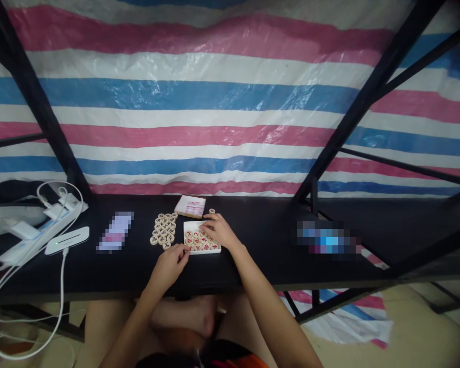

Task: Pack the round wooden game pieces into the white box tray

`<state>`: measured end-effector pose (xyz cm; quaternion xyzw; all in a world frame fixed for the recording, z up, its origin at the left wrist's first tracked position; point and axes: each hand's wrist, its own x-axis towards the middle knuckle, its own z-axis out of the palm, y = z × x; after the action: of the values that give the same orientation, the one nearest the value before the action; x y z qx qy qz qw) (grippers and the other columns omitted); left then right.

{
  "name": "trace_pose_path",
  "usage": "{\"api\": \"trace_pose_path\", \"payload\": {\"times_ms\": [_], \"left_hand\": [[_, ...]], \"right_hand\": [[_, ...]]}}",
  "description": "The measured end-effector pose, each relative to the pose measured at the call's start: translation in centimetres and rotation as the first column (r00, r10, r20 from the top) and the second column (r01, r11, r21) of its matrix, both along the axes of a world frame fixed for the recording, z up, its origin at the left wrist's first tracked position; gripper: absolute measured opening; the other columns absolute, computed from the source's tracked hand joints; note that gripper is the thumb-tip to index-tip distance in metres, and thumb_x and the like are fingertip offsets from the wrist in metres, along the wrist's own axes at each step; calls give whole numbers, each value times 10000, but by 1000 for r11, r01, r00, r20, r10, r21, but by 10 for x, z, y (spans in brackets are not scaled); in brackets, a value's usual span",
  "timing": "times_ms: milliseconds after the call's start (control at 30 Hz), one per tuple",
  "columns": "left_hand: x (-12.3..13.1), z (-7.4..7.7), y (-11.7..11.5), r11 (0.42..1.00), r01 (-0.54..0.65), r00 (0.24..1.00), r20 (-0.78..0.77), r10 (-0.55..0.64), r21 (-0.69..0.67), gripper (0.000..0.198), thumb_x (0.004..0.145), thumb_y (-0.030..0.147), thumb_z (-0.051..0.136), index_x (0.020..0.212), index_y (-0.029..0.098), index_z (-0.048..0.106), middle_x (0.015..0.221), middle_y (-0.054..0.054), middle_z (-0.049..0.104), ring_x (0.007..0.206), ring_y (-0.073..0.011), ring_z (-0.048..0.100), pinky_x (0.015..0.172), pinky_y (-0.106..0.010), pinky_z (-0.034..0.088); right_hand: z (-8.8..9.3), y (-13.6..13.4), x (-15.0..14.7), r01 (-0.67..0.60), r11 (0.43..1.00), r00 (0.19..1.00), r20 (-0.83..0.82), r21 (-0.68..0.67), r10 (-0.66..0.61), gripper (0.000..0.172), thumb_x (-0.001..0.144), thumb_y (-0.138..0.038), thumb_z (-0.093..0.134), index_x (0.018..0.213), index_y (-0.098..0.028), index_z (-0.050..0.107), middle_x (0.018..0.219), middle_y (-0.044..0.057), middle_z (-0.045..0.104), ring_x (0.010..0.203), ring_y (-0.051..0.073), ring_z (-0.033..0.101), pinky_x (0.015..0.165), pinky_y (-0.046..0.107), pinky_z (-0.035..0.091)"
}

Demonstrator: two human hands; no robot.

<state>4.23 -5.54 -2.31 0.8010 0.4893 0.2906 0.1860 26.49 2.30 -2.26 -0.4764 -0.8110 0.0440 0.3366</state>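
A shallow white box (216,251) lies on the black desk, holding rows of round Chinese chess pieces (198,241) with red characters. My right hand (221,232) reaches over the box from the right, its fingertips down on a red-marked piece at the upper part of the rows. The fingers partly cover that piece. At the lower left corner of the box, my left hand (171,265) has its fingers curled, with the tips against the box edge. Just left of the box, black-marked Chinese chess pieces (162,226) lie in a cluster on the desk.
Behind the box lies its lid (190,205), and one loose piece (212,210) sits beyond my right hand. A blurred phone-like object (115,232) is to the left. Further left are a white router-like device (67,240), power strip (42,227) and cables. Black frame bars flank the desk.
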Motion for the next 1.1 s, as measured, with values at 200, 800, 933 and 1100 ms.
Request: {"api": "trace_pose_path", "payload": {"times_ms": [200, 800, 933, 1100], "left_hand": [[0, 0, 0, 1000, -2, 1000, -8, 2, -2, 220, 885, 298, 407, 864, 203, 605, 723, 3, 554, 665, -138, 523, 634, -252, 384], [1, -1, 0, 1000, -18, 1000, -11, 18, 9, 224, 881, 298, 411, 840, 204, 609, 705, 9, 550, 656, -135, 522, 619, -237, 377], [1, -2, 0, 1000, -15, 1000, -13, 15, 8, 231, 884, 303, 407, 841, 202, 611, 708, 7, 548, 656, -135, 517, 620, -240, 377], [1, 0, 0, 1000, -12, 1000, -9, 12, 3, 225, 878, 294, 408, 858, 204, 613, 714, 7, 550, 658, -136, 516, 635, -242, 386]], "right_hand": [[-3, 4, 1, 22, 998, 995, -97, -62, -28, 83, 797, -238, 655, 799, -223, 736, 1054, 53, 653, 974, 185, 552, 912, 346, 421], [-5, 7, 15, 173, 985, 978, -123, 20, -169, 275, 873, -151, 457, 1034, -216, 670, 1093, 65, 638, 1005, 187, 542, 921, 333, 398], [-13, 12, 28, 277, 958, 960, 48, -70, -274, 368, 821, -98, 469, 1135, -212, 622, 1293, 69, 539, 1095, 202, 509, 950, 335, 370], [-13, 11, 25, 367, 923, 927, 126, -118, -353, 180, 855, -207, 494, 968, -190, 633, 1094, 81, 636, 995, 196, 544, 871, 301, 381]]}}
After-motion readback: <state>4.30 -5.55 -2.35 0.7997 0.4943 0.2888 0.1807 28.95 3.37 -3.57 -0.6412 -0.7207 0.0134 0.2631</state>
